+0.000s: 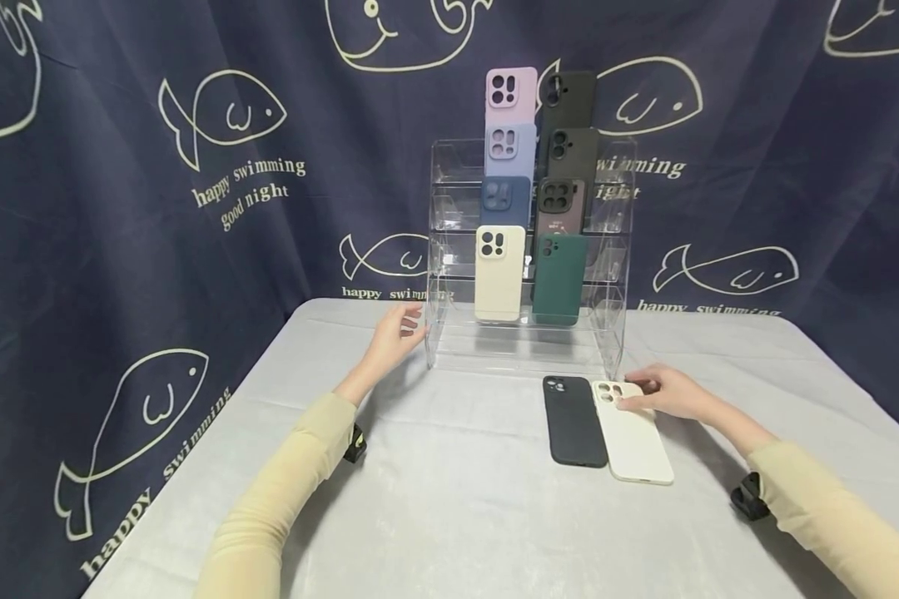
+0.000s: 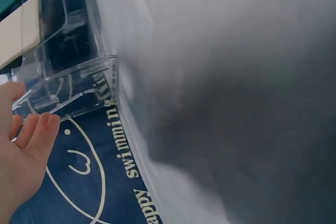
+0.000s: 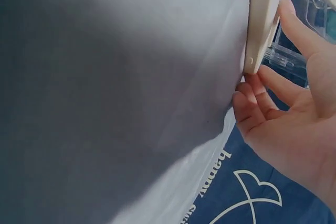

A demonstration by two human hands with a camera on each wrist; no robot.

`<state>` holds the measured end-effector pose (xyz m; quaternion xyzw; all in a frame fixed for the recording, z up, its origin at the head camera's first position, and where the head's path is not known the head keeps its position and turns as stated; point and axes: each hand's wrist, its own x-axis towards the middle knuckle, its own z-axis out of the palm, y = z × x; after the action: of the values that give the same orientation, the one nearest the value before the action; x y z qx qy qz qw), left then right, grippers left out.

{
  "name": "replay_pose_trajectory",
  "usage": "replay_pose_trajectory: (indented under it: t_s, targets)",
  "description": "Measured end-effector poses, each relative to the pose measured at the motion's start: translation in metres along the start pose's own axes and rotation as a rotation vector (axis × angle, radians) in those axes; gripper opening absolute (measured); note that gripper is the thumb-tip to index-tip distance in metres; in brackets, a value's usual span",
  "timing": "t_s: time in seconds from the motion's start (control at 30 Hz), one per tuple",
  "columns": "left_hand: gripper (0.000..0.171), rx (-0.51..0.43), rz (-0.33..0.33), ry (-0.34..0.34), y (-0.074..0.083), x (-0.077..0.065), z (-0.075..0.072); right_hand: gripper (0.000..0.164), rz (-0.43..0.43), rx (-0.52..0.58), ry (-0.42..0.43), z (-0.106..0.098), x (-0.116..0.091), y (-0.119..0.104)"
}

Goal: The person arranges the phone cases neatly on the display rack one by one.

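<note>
A clear acrylic display rack (image 1: 520,353) stands on the table with phone cases upright in two columns. In the head view, my left hand (image 1: 395,339) is at the rack's left side, fingers loosely bent; whether it touches the rack is unclear. The left wrist view has that hand (image 2: 29,153) beside the clear edge. With thumb on its face and fingers at its edge, my right hand (image 1: 670,393) pinches a cream phone case (image 1: 639,441) by its camera end. A black phone case (image 1: 575,424) lies flat just left of it. The right hand (image 3: 294,103) also shows in the right wrist view.
The front tier holds a cream case (image 1: 499,279) and a green case (image 1: 559,283). Behind them rise lilac (image 1: 522,108), light blue, dark blue, brownish and black cases. A dark fish-print curtain (image 1: 255,216) hangs behind the pale tablecloth (image 1: 449,499).
</note>
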<state>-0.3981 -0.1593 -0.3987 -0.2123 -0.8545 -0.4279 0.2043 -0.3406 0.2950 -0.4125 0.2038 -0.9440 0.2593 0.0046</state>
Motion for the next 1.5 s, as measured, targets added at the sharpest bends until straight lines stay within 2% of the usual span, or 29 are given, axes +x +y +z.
replay_pose_trajectory:
  t_s: [0.13,0.27,0.47,0.6,0.73,0.93,1.03,1.23,1.37,1.5]
  targets:
    - [0.042,0.031,-0.020,-0.036,-0.004,-0.001,0.003,0.062,0.000,0.026,-0.034,-0.001,-0.001,0.002]
    - [0.044,0.001,-0.052,-0.055,-0.005,-0.002,0.008,0.056,-0.005,0.061,-0.065,0.000,-0.001,0.003]
    - [0.046,-0.057,-0.096,-0.039,-0.005,0.002,0.014,0.035,-0.049,0.064,-0.089,-0.003,0.000,0.002]
    - [0.044,-0.068,-0.099,-0.031,-0.003,0.003,0.014,0.038,-0.004,0.049,-0.089,-0.007,-0.003,0.002]
    - [0.046,-0.069,-0.104,-0.042,-0.003,0.002,0.014,0.050,0.046,0.018,-0.069,-0.010,-0.007,0.003]
    - [0.047,-0.069,-0.136,-0.044,-0.007,0.001,0.014,0.055,-0.012,-0.012,-0.015,-0.017,-0.008,-0.001]
    - [0.047,-0.078,-0.129,-0.050,-0.007,0.002,0.014,0.055,-0.012,-0.030,0.024,-0.024,-0.010,-0.004]
    - [0.047,-0.077,-0.121,-0.064,-0.005,0.002,0.014,0.049,0.026,0.057,0.061,-0.041,-0.017,-0.013]
    - [0.048,-0.071,-0.121,-0.050,-0.005,0.001,0.014,0.043,0.030,0.128,0.080,-0.050,-0.022,-0.020]
    - [0.048,-0.073,-0.128,-0.056,-0.005,0.001,0.015,0.038,0.031,0.142,0.128,-0.055,-0.030,-0.024]
